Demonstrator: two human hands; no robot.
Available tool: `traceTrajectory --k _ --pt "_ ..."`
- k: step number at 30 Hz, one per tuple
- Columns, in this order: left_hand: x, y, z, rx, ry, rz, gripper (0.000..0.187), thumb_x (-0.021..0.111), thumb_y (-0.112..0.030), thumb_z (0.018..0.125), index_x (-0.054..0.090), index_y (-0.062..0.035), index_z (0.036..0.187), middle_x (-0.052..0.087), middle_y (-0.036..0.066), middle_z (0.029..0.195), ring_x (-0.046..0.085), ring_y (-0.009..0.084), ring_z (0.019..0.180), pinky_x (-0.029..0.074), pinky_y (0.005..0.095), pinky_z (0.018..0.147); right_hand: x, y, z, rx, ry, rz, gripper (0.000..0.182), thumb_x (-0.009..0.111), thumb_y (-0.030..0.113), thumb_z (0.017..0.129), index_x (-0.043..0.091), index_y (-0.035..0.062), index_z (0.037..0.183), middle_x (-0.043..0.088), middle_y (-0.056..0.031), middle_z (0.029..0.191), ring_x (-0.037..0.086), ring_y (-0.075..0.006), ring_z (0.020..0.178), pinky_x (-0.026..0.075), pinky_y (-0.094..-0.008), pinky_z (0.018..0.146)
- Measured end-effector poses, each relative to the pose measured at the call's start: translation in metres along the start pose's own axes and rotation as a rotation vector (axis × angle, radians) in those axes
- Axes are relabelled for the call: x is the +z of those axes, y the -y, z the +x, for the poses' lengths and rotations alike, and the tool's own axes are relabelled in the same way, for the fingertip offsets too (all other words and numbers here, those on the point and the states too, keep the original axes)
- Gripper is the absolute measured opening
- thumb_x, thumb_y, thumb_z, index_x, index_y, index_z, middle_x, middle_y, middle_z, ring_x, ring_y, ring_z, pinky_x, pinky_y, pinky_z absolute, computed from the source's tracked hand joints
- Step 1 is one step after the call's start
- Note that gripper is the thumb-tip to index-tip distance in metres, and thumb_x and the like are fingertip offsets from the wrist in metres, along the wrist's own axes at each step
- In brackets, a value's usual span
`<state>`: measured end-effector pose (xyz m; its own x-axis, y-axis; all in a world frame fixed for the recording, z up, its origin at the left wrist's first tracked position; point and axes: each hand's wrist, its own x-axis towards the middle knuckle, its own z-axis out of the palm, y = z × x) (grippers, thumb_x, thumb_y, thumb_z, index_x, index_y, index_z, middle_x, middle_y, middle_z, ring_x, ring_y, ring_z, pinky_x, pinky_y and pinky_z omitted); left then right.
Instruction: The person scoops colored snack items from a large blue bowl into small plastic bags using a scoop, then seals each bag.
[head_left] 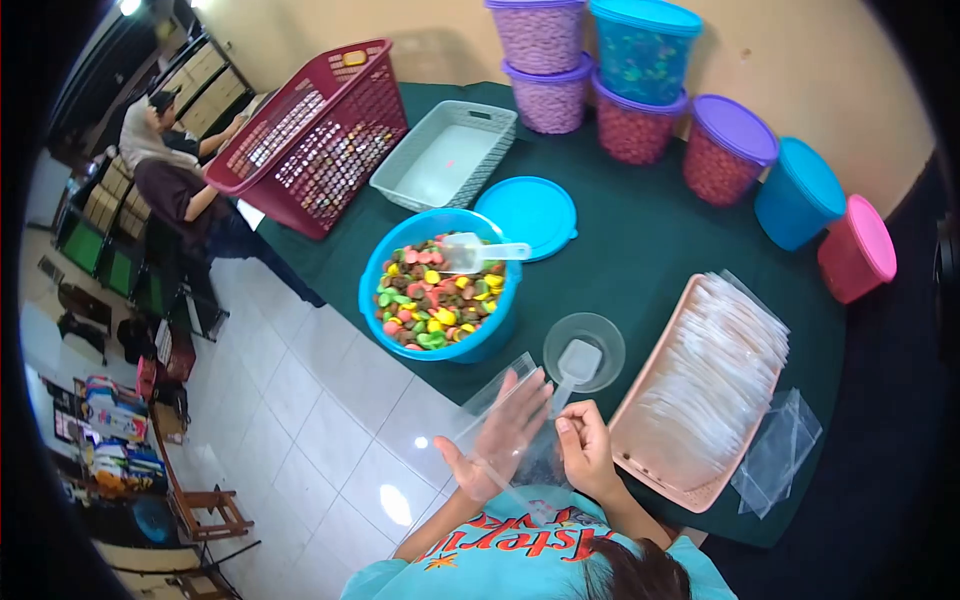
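Note:
My left hand (508, 425) is open, palm up and fingers stretched, with a clear plastic bag (492, 392) lying across it. Close beside it, my right hand (588, 447) is closed in a pinch at the bag's right side; the film between its fingers is hard to see. Just beyond the right hand, a white scoop (579, 361) rests in a small clear bowl (617, 350), its handle pointing toward my fingers. Farther ahead stands a blue tub (369, 305) full of colourful candy-like pieces (440, 300), with another clear scoop (465, 254) lying on them.
At right, a pink tray (640, 475) holds many clear bags (710, 370), with loose bags (780, 450) beside it. A blue lid (530, 215), grey basket (400, 180) and maroon basket (335, 170) stand behind. Lidded tubs (730, 150) line the wall. A person (170, 190) stands at far left.

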<state>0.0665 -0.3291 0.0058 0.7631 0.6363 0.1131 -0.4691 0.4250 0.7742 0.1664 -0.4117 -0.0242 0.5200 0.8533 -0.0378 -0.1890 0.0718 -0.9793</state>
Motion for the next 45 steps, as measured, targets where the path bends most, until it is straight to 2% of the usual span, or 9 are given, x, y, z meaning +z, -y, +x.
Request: traceTrajectory --k 10,16,21,26,30,33,37,39,45 --pt "-0.095 -0.069 0.005 0.039 0.102 0.122 0.113 0.019 -0.085 0.062 0.002 -0.0022 0.137 0.014 0.022 0.14 0.02 0.0335 0.129 0.011 0.0432 0.106 0.1 0.0 0.044 0.103 0.184 -0.228 0.01 0.049 0.009 0.086 0.046 0.0 0.089 0.051 -0.0025 0.063 0.049 -0.0064 0.053 0.038 -0.0208 0.047" --pt "-0.163 -0.122 0.017 0.041 0.144 0.117 0.111 0.021 -0.083 0.065 0.009 0.0011 0.136 0.028 0.021 0.134 0.032 0.031 0.123 0.02 0.0426 0.103 0.173 0.018 0.07 -0.39 -0.074 -0.748 0.022 0.061 0.001 0.069 0.052 -0.0011 0.089 0.057 -0.0126 0.081 0.056 -0.0229 0.076 0.044 -0.0297 0.069" --pt "-0.208 -0.147 0.025 -0.091 0.367 0.059 0.105 0.05 -0.07 0.068 0.009 -0.0023 0.137 0.031 0.018 0.132 0.033 0.0298 0.122 0.024 0.0426 0.1 0.225 0.033 0.096 -0.694 -0.028 -0.775 0.031 0.064 0.005 0.06 0.056 0.0036 0.09 0.053 -0.0119 0.097 0.051 -0.029 0.089 0.041 -0.0377 0.077" --pt "-0.238 -0.181 0.044 -0.235 0.53 0.251 0.099 0.056 -0.065 0.068 0.021 -0.0009 0.135 0.042 0.02 0.124 0.043 0.0316 0.115 0.033 0.0402 0.095 0.242 0.05 0.105 -0.672 0.153 -0.938 0.022 0.069 0.011 0.057 0.059 0.0122 0.076 0.054 0.0014 0.083 0.049 -0.0197 0.083 0.03 -0.0344 0.075" --pt "-0.247 -0.182 0.064 -0.126 0.687 0.546 0.095 0.063 -0.057 0.065 0.026 -0.0027 0.134 0.048 0.021 0.118 0.05 0.0342 0.106 0.039 0.0392 0.088 0.244 0.049 0.107 -0.583 0.252 -1.011 0.021 0.07 0.011 0.06 0.061 0.0111 0.08 0.058 0.0015 0.088 0.051 -0.0165 0.084 0.03 -0.032 0.074" --pt "-0.25 -0.183 0.071 -0.346 0.786 0.56 0.1 0.069 -0.058 0.057 0.032 0.0 0.13 0.058 0.018 0.106 0.058 0.0283 0.096 0.046 0.0364 0.082 0.242 0.046 0.105 -0.514 0.259 -1.037 0.024 0.07 0.01 0.062 0.061 0.0101 0.085 0.06 0.0009 0.092 0.053 -0.0142 0.083 0.03 -0.0313 0.073" --pt "-0.247 -0.175 0.072 -0.401 0.714 0.614 0.097 0.071 -0.056 0.057 0.035 -0.0007 0.128 0.054 0.017 0.112 0.055 0.0281 0.102 0.043 0.037 0.086 0.236 0.034 0.109 -0.488 0.198 -0.951 0.028 0.068 0.007 0.063 0.061 0.0091 0.09 0.06 0.0009 0.093 0.055 -0.0138 0.085 0.031 -0.0303 0.075" --pt "-0.241 -0.169 0.073 -0.032 0.621 0.791 0.095 0.073 -0.053 0.057 0.035 -0.0015 0.128 0.047 0.015 0.121 0.048 0.0273 0.11 0.038 0.0381 0.091 0.23 0.023 0.113 -0.472 0.175 -0.887 0.028 0.066 0.004 0.062 0.061 0.0099 0.089 0.06 0.0016 0.093 0.056 -0.0142 0.089 0.031 -0.0322 0.079" --pt "-0.23 -0.187 0.075 -0.157 0.614 0.799 0.099 0.073 -0.053 0.057 0.031 -0.0017 0.13 0.037 0.016 0.13 0.038 0.0308 0.118 0.031 0.0408 0.097 0.211 0.027 0.13 -0.516 0.345 -0.802 0.022 0.065 0.006 0.064 0.062 0.0121 0.085 0.06 0.0023 0.095 0.056 -0.0118 0.086 0.028 -0.0362 0.082"
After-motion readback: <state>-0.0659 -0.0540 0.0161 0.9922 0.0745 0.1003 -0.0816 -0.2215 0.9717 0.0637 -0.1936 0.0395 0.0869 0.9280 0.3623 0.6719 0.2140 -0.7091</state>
